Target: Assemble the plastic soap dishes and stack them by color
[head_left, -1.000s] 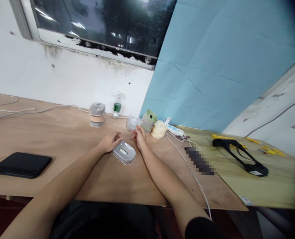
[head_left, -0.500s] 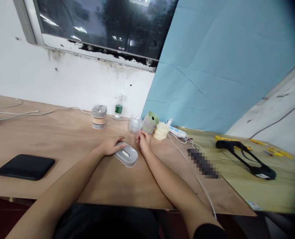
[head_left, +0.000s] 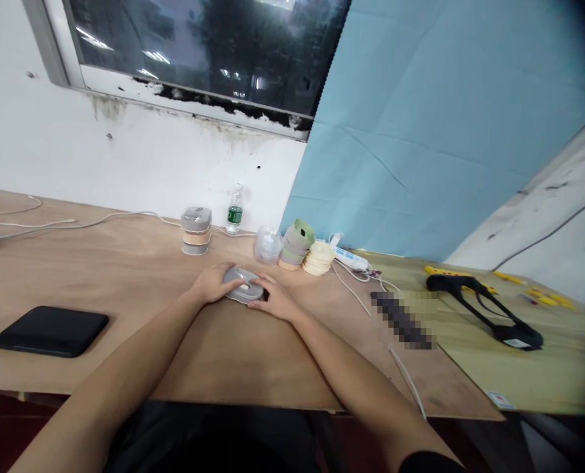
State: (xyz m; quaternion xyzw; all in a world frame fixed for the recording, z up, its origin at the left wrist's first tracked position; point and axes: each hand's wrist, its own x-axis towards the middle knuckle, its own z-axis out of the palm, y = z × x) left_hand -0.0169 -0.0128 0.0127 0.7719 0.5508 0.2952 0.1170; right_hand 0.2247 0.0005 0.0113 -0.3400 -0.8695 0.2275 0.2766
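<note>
A grey rounded-oblong plastic lid (head_left: 238,273) lies on the brown table, with a small cream piece in its middle. My left hand (head_left: 214,284) grips its left end, thumb over the top. From the right, my right hand (head_left: 277,299) curls thumb and fingers round the other end. Behind the hands stand a stack of clear plastic pieces (head_left: 268,246), a leaning stack of green, grey and orange pieces (head_left: 296,246) and a pile of cream pieces (head_left: 317,259). Farther left is a neat stack of grey and orange pieces (head_left: 196,231).
A water bottle (head_left: 234,211) stands by the wall. At left lies a black flat device (head_left: 50,331). To the right are a white power strip (head_left: 351,259), a trailing white cable (head_left: 407,381), a blurred-out dark object (head_left: 401,320) and a black strap-like frame (head_left: 484,309).
My right hand has come down from beside the clear pieces and taken the right end of the grey lid. The lid has turned and shifted slightly away from me, with my left hand on it.
</note>
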